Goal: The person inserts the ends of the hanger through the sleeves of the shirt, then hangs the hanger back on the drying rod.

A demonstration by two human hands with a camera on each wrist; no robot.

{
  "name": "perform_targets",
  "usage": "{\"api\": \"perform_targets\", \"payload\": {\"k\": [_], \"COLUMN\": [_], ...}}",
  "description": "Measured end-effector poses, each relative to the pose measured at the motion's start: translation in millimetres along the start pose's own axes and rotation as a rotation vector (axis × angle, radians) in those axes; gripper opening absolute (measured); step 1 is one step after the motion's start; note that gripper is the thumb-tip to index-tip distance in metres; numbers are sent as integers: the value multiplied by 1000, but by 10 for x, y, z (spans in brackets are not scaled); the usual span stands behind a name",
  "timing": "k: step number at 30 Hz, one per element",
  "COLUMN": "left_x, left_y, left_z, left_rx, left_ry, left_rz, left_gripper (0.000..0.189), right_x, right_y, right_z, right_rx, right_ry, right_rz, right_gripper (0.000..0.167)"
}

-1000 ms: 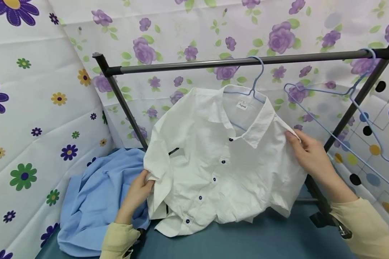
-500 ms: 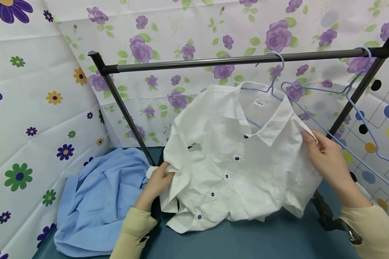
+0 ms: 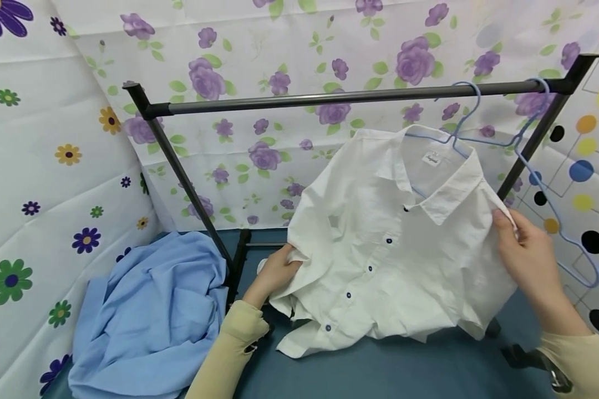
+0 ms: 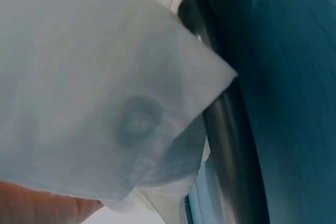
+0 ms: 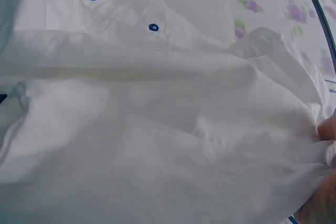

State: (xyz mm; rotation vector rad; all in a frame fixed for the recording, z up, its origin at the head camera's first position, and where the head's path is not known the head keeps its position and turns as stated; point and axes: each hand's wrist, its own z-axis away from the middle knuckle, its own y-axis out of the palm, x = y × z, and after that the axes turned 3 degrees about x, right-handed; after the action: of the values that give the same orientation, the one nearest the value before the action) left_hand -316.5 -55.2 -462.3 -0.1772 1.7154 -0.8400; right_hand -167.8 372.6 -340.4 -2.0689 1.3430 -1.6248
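A white shirt (image 3: 359, 221) with dark buttons hangs on a blue wire hanger (image 3: 460, 124), whose hook is over the black rail (image 3: 299, 100). My left hand (image 3: 275, 272) pinches the sleeve on the left side of the shirt. At the opposite shoulder, my right hand (image 3: 531, 257) pinches the fabric between thumb and fingers. In the left wrist view, a cuff corner (image 4: 142, 77) with a button fills much of the frame, and one finger shows below it. The right wrist view has the shirt cloth (image 5: 157, 129) gathered at my fingertips (image 5: 326, 128).
A second blue hanger (image 3: 554, 205) hangs at the rail's right end, partly behind the shirt. Crumpled light-blue cloth (image 3: 150, 310) lies at the left on the dark teal surface (image 3: 379, 374). Flower-patterned sheeting (image 3: 259, 50) stands behind the rack, with more sheeting at both sides.
The white shirt and its hanger have slid right along the rail, close to the second hanger. Both hands have moved right with it, still holding the fabric. The head view has shifted slightly.
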Motion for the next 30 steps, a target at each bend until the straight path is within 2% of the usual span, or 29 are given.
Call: {"api": "perform_targets", "payload": {"k": [4, 8, 14, 18, 24, 30], "left_x": [-18, -61, -188, -291, -390, -405], "left_y": [113, 219, 378, 549, 817, 902], "left_z": [-108, -216, -373, -445, -408, -328], "left_rx": [17, 16, 14, 12, 87, 156], "left_ry": [22, 50, 67, 67, 74, 85], "left_rz": [-13, -27, -34, -45, -57, -51], "left_gripper": [55, 48, 45, 44, 44, 41], "right_x": [-75, -123, -216, -298, -329, -282], "right_y": [-66, -115, -174, -246, -305, -301], "right_z": [20, 33, 37, 42, 54, 57], "right_rx": [-30, -69, -147, -174, -119, -120], "right_ry": [20, 75, 167, 211, 295, 271], "right_rz": [7, 28, 71, 85, 26, 52], "right_gripper": [49, 50, 49, 48, 55, 53]}}
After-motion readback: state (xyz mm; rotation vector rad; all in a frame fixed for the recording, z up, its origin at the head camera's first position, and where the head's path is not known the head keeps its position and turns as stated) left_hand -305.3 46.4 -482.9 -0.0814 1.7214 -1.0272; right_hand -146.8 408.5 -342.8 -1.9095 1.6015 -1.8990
